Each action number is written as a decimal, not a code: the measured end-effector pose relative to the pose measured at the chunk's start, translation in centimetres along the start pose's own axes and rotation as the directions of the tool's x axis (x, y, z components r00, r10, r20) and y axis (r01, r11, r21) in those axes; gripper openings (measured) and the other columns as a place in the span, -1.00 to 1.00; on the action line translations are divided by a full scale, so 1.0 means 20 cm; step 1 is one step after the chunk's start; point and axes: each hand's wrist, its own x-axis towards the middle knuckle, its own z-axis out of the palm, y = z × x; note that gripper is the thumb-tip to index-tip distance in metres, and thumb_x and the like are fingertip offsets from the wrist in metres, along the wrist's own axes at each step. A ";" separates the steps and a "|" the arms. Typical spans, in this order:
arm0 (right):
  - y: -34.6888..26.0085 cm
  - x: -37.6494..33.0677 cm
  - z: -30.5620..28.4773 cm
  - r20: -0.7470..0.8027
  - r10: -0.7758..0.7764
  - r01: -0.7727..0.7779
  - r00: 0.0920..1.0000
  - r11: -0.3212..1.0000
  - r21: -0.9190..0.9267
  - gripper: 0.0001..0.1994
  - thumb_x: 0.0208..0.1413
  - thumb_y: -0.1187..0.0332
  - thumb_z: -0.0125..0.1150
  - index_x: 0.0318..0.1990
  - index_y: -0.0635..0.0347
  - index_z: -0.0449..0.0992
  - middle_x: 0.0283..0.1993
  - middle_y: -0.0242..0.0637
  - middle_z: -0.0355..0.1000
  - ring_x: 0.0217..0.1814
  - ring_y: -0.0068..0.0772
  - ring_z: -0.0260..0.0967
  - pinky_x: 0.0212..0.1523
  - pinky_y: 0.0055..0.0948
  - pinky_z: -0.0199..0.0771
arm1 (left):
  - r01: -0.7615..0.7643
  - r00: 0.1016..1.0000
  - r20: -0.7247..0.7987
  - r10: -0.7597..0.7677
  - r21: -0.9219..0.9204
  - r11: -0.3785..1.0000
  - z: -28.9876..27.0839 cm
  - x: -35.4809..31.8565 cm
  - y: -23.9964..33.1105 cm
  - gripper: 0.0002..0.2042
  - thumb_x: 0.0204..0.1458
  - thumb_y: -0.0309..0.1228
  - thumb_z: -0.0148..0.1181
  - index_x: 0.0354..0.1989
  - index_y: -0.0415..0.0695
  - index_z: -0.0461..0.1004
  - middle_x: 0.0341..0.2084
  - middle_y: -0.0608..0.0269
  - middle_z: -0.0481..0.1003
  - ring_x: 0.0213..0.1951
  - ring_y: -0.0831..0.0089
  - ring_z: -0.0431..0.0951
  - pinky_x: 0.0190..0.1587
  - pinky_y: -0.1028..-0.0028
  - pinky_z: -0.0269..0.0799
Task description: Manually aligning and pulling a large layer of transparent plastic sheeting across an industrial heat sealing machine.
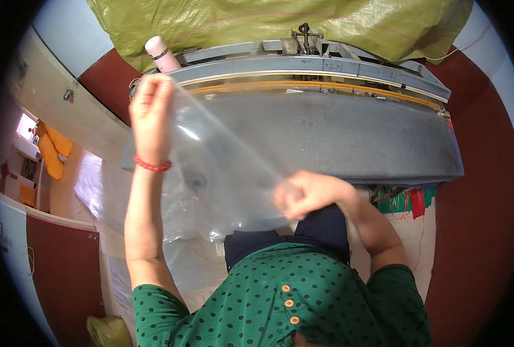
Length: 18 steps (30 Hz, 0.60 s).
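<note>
A clear plastic sheet [213, 168] is stretched on a slant between my two hands. My left hand [151, 115], raised near the far left end of the grey bench, pinches its upper edge. Lower and to the right, close to my lap, my right hand [306, 194] grips the other end of that edge, slightly smeared by motion. The rest of the sheet hangs down on the left, past the bench's near edge. Whether it is a single layer or a bag I cannot tell.
A grey cloth-covered bench [349, 133] lies in front of me, with a metal frame [245, 66] along its back. A pink bottle [162, 55] stands at its far left. More clear plastic [193, 266] covers the floor at left. Green and red material [407, 201] hangs under the bench's right side.
</note>
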 end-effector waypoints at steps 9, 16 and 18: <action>-0.04 -1.89 -0.29 -0.997 -0.071 -0.753 -0.035 0.658 -0.020 -0.90 -0.17 0.57 -0.03 -0.53 0.28 0.45 -0.53 -0.42 0.35 -0.44 -0.60 0.26 -0.39 -0.58 0.27 | -0.239 0.183 0.962 -0.203 0.244 0.940 -0.05 -0.55 -0.32 -0.82 -0.12 -0.30 0.20 -0.43 -0.13 0.41 -0.63 0.18 0.41 -0.57 0.23 0.43 -0.49 0.40 0.33; 0.08 -2.99 -0.37 -0.804 -0.299 -0.416 -0.515 0.907 -0.071 -0.78 0.03 0.47 -0.09 -0.21 0.31 0.46 -0.23 -0.30 0.43 -0.19 -0.47 0.35 -0.11 -0.50 0.33 | 0.308 0.104 0.494 -0.863 0.809 0.500 -0.88 -0.33 -0.64 -0.84 -0.22 -0.70 -0.02 -0.51 -0.19 0.46 -0.66 0.31 0.43 -0.58 0.54 0.42 -0.49 0.52 0.39; 0.18 -2.78 -0.51 -0.874 -0.281 -0.524 -0.396 0.851 -0.036 -0.81 0.01 0.49 -0.08 -0.25 0.29 0.46 -0.29 -0.33 0.42 -0.23 -0.49 0.33 -0.16 -0.53 0.32 | 0.405 0.373 0.221 -0.901 0.835 0.372 -1.35 -0.05 -0.55 -0.83 -0.22 -0.71 -0.04 -0.53 -0.20 0.46 -0.67 0.22 0.44 -0.56 0.48 0.47 -0.50 0.50 0.39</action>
